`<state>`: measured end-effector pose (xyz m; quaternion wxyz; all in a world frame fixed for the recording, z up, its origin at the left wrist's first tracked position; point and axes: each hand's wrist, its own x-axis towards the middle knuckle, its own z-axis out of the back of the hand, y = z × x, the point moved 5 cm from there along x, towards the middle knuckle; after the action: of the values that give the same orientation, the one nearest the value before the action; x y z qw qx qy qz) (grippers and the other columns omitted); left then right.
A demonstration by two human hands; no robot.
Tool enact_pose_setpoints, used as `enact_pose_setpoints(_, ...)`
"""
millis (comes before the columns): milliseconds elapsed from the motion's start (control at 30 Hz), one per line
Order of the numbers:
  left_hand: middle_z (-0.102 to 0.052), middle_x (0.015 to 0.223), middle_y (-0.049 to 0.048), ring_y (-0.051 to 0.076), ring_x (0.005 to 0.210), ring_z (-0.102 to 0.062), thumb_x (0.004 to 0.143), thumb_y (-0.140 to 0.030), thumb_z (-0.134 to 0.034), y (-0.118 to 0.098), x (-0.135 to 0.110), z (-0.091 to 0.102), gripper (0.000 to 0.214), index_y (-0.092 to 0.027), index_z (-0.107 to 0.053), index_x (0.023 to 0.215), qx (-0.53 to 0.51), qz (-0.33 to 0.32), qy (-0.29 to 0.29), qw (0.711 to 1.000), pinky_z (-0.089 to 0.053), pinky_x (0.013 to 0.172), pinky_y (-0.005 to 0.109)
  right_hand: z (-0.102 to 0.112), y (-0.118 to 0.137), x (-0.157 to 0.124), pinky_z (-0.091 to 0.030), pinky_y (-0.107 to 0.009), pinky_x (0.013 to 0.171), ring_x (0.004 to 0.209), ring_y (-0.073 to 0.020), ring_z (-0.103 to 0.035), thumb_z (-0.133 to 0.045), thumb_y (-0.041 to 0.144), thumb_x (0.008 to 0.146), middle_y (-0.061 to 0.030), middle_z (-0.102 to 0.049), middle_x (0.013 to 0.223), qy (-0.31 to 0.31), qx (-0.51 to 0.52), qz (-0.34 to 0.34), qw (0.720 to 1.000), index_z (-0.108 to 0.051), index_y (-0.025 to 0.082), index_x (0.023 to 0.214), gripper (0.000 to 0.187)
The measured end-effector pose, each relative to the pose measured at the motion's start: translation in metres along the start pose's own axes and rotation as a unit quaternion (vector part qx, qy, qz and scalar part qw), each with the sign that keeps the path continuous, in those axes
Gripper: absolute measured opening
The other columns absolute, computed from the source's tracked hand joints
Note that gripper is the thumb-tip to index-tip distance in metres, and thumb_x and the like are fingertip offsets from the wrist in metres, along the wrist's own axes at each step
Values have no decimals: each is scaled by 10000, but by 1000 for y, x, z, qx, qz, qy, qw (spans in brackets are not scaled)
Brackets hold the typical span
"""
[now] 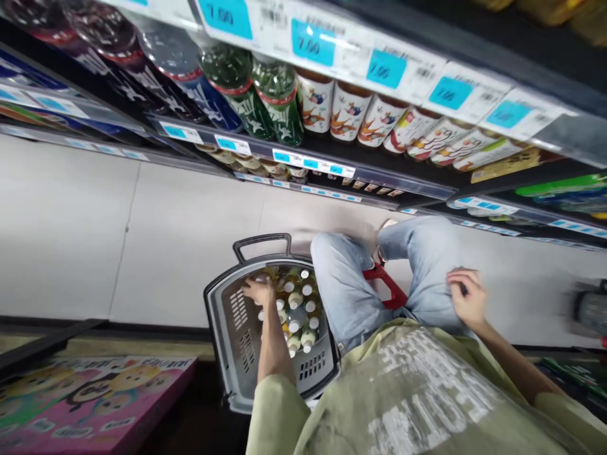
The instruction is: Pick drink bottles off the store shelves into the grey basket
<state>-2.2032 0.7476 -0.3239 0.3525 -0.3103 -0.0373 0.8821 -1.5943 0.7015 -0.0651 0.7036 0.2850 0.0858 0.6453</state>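
Observation:
My left hand [258, 291] reaches down into a grey shopping basket [219, 328]. Its fingers curl round a bottle [262, 277] at the basket's far side; most of that bottle is hidden. Beside the hand, several bottles [294, 319] with pale caps stand close together in the basket. My right hand [468, 297] rests by my right knee, loosely curled, with a gap between thumb and fingers and nothing in it.
A shelf [408, 183] in front carries green soda bottles [277, 101] and labelled juice bottles [348, 114]. Between my legs is a red stool [389, 287]. A pink box [104, 404] lies at lower left. The basket's handle [262, 239] stands out toward the shelf.

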Motion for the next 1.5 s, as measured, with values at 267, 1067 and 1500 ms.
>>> enact_pose_setpoints(267,-723,1274,179,345,1323,-622,976,-226,-465,-80,-112,-63,262,-182,-664,1141,-118,-69,36,990,-475,1177,499,-13,-5,2,-561,-469,919,973,-264,-679,-629,166,940,-43,-749,900,-20,85,-20,996,-740,268,810,198)
enact_pose_setpoints(1067,-475,1655,277,528,1548,-432,838,-488,-592,-176,-198,-23,765,-191,-579,1543,9,-339,-182,923,-415,1236,663,-35,-18,11,-539,-443,770,818,-284,-684,-589,133,886,7,-737,806,-120,254,19,960,-662,298,776,211)
enact_pose_setpoints(1500,-499,1677,201,457,1617,-341,879,-436,-529,-174,-186,-23,727,-172,-589,1553,16,-374,-158,914,-345,1267,665,-40,-28,35,-481,-475,634,617,-303,-622,-528,429,850,-35,-589,606,-72,326,-68,940,-549,290,543,338)
